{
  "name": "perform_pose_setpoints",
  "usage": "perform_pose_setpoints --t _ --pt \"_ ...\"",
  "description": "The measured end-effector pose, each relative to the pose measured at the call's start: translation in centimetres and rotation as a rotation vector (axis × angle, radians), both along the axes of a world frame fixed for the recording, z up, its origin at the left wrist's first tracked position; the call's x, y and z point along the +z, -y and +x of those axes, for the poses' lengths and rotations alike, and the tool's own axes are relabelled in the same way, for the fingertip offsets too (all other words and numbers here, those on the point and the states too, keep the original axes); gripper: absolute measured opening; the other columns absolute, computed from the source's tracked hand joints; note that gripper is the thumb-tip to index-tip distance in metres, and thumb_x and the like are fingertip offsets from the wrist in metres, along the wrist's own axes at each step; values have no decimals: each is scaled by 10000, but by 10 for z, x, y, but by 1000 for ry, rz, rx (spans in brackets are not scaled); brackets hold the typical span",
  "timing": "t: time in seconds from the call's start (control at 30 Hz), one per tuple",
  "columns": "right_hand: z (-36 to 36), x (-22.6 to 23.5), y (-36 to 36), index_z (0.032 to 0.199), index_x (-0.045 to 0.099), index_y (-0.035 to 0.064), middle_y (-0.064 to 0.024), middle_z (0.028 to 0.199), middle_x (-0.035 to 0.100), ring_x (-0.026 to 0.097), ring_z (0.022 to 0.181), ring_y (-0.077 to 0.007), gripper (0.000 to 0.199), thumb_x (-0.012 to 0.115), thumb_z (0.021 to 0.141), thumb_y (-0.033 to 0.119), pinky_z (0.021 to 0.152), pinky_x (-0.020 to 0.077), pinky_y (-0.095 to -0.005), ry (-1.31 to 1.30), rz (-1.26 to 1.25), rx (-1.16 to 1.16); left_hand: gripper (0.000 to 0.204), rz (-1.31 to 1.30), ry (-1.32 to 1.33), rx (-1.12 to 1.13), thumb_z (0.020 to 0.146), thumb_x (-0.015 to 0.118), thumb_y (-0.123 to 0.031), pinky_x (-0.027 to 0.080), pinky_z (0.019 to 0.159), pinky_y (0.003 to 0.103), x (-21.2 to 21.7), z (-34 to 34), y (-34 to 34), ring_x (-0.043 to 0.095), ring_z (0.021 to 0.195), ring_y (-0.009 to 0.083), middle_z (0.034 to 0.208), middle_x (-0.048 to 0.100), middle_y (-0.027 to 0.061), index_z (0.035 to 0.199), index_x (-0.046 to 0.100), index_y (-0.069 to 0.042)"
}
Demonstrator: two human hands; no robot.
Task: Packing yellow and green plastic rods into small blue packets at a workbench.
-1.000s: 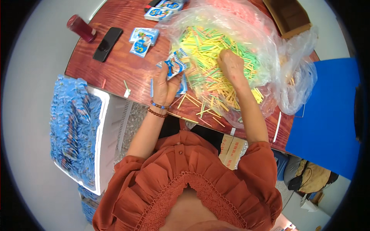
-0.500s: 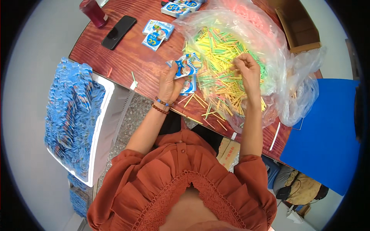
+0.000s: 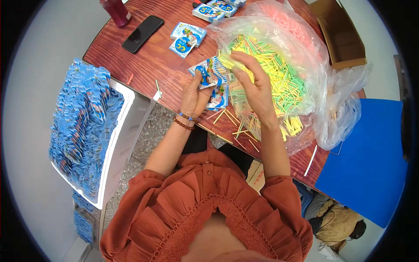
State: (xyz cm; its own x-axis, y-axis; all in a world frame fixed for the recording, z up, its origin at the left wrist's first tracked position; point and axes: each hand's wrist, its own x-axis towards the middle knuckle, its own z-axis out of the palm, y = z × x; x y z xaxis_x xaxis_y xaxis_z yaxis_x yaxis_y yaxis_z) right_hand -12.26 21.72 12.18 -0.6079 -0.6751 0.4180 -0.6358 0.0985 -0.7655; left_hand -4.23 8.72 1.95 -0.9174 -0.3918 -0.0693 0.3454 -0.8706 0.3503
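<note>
My left hand [image 3: 195, 97] is closed around a small blue-and-white printed packet [image 3: 208, 75], held tilted above the table's near edge. A second such packet [image 3: 218, 97] shows just beneath it. My right hand [image 3: 257, 87] is at the packet's right end, its finger and thumb curved around a blurred bunch of yellow sticks [image 3: 227, 60]. Behind and right of that hand, a clear plastic bag [image 3: 312, 89] lies spread out under a heap of thin yellow, green and pink sticks [image 3: 281, 74]. Several loose sticks [image 3: 227, 118] lie near the table edge.
A white foam box [image 3: 114, 139] heaped with blue packets [image 3: 80, 118] stands at left. On the table are a black phone [image 3: 143, 34], a red bottle [image 3: 116, 12], more packets [image 3: 187, 39] and a bag of pink pieces [image 3: 292, 26]. A cardboard box [image 3: 340, 35] and blue panel [image 3: 362, 161] are at right.
My right hand has moved left from the stick heap to the packet's end. My left hand still holds the packet. The table scene has shifted slightly to the right in view.
</note>
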Motion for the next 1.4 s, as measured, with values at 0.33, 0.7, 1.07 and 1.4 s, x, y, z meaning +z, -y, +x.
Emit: perform_pose_setpoints --t 0.33,0.7,1.07,1.4 --pt "6 -9 50 1049 644 -12 -39 930 675 603 786 -68 173 647 884 42 665 464 -212 674 -105 61 249 53 -18 9 987 549 -187 519 937 405 0 7 27 620 1080 205 1165 647 106 1170 581 -22" --pt "-87 -74 158 953 660 -26 -141 800 697 667 740 -232 241 693 817 170 711 501 -336 33 446 -179 296 -765 577 620 922 647 -197 520 724 262 -3 8 99 590 986 147 1135 578 46 1184 583 -77" --pt "-50 -70 137 1151 571 30 -180 965 595 606 899 -353 321 642 853 128 764 486 -432 -395 224 -303 279 -2042 1216 513 761 756 -348 297 819 440 -9 76 107 500 961 266 933 562 63 874 655 -113" --pt "7 -61 -11 1039 643 47 -129 931 633 640 794 -220 179 631 878 124 693 503 -346 60 275 -444 105 -2152 1171 573 839 662 -231 313 815 502 -20 61 89 542 930 262 894 583 47 826 635 -130"
